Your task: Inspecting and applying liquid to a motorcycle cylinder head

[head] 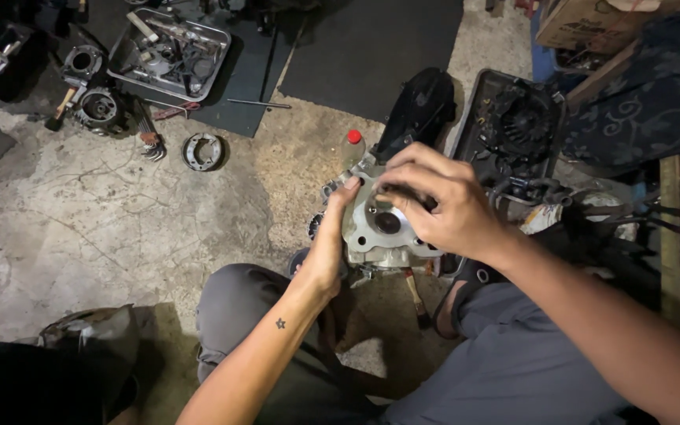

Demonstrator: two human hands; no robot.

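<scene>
Engine part [379, 228], grey metal, held above the person's knees: left hand [330, 244] grips its side, right hand [438, 206] closed over its top. Just behind it, a red-capped bottle [352, 145] and a black tray [513, 126] of dark parts. Well apart at upper left, a metal tray [168, 53] of tools, a ring-shaped part [202, 151]. Cracked concrete floor [120, 220], black mats [371, 47].

At frame centre the engine casting [383, 228] is dull grey cast metal, slightly rough. The floor [120, 212] is cracked, matt concrete. Upper left, the tray [218, 35] is shiny sheet metal; the mat [371, 47] looks matt black rubber.
</scene>
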